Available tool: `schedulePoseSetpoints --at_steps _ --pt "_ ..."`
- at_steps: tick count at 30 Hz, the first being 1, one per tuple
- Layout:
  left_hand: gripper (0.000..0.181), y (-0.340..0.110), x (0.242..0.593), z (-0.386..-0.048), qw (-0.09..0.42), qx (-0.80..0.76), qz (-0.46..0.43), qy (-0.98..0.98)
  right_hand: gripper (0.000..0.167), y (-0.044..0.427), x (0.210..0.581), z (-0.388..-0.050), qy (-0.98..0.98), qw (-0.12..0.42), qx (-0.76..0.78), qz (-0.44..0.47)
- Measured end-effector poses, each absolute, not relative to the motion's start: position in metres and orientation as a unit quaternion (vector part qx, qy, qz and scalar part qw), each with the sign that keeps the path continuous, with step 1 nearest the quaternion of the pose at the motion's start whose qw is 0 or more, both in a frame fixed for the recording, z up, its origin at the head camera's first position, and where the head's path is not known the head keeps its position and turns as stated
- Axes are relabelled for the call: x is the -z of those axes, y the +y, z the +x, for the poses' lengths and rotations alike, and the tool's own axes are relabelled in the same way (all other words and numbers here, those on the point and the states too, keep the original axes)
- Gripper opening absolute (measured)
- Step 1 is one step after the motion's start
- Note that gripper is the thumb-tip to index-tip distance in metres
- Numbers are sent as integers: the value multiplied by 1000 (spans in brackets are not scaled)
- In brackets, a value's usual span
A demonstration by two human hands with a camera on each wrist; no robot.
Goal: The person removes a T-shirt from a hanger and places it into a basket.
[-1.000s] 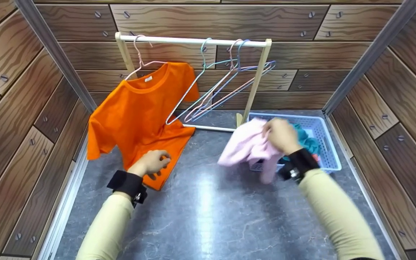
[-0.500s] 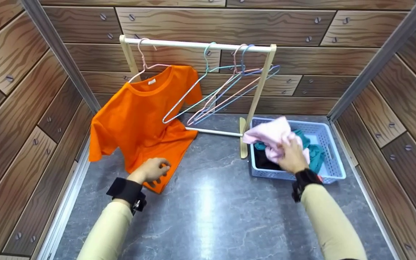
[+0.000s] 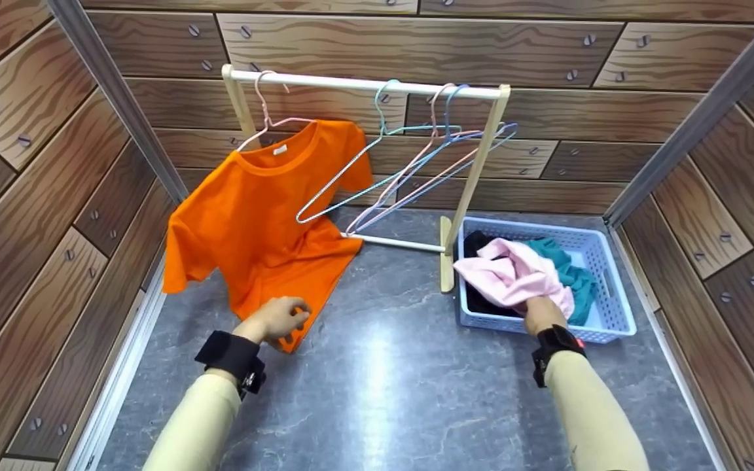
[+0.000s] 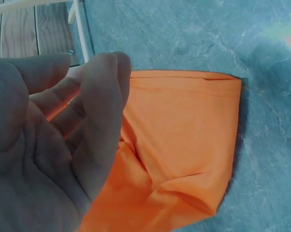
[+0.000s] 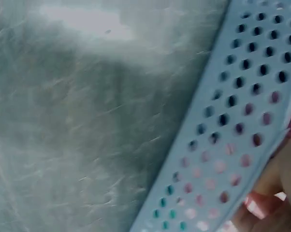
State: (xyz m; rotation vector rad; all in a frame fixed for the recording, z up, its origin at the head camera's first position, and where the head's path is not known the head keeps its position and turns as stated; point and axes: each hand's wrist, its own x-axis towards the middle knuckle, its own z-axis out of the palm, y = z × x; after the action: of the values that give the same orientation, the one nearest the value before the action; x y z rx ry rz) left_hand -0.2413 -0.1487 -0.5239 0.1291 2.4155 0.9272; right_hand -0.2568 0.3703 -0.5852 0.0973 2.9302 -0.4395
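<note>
An orange T-shirt [image 3: 279, 209] hangs on a pink hanger [image 3: 264, 124] at the rack's left end, its lower part spread on the floor. My left hand [image 3: 279, 318] hovers over its hem, fingers loosely curled and holding nothing; the left wrist view shows the palm [image 4: 39, 159] beside the orange cloth. At the near side of the blue basket [image 3: 534, 324], my right hand [image 3: 542, 314] has its fingers in a crumpled pink garment [image 3: 514, 271]. Those fingertips are mostly hidden by cloth; in the right wrist view, curled fingers [image 5: 266, 186] show a pink bit between them behind the basket wall.
A small wooden rack [image 3: 351, 84] stands at the back. Several bare hangers, including a turquoise one [image 3: 338, 176], hang toward its right. Teal cloth [image 3: 576, 281] and black cloth [image 3: 475, 242] lie in the basket too. Wood-patterned walls [image 3: 36, 261] enclose the grey floor [image 3: 377, 392].
My right hand has brought the pink garment from beside the basket down into it, ending at the basket's near side. The left hand has stayed over the orange hem. The view has shifted slightly.
</note>
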Motion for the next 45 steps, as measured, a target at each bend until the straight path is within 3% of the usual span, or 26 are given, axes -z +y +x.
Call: schedulePoseSetpoints --at_steps 10,17,23,31,39,45 --pt "26 -147 514 -245 274 -335 69 899 26 375 573 -237 981 96 169 1" --pt "27 -149 502 -252 253 -323 75 909 35 361 548 -227 983 54 174 -10" --pt "31 -146 487 -256 255 -307 88 913 30 339 524 -222 984 29 168 -52" --pt "32 -158 448 -266 228 -254 98 935 32 297 519 -216 976 78 172 -109" --pt "34 -186 374 -289 84 -174 115 974 34 264 521 -225 967 102 164 -167" --pt "34 -201 342 -305 -83 -198 11 977 36 252 524 -222 965 124 162 -167"
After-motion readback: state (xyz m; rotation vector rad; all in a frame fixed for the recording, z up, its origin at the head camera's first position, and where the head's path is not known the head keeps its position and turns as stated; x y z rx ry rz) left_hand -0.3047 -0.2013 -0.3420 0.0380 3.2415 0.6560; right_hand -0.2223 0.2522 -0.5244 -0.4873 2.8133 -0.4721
